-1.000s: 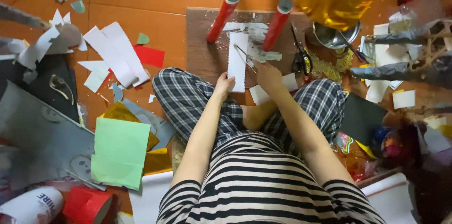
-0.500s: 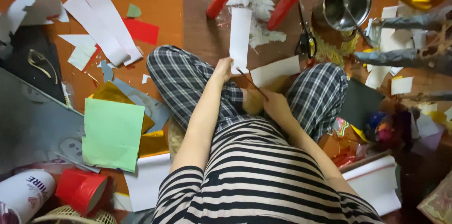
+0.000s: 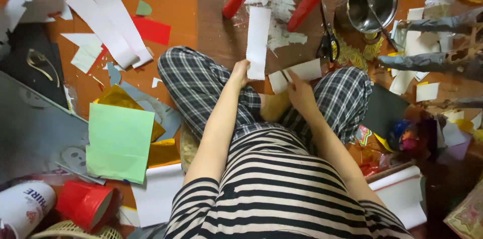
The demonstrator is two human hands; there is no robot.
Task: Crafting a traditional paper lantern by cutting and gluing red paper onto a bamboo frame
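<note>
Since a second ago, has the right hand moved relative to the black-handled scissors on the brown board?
Yes. The right hand has drawn back from the black-handled scissors toward the body, now over the lap.

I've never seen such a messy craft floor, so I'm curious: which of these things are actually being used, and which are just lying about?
In use:
left hand holding a white strip
right hand on a white piece
brown board under the work

Lying about:
scissors
metal pot
green sheet
red paper
red cup
</note>
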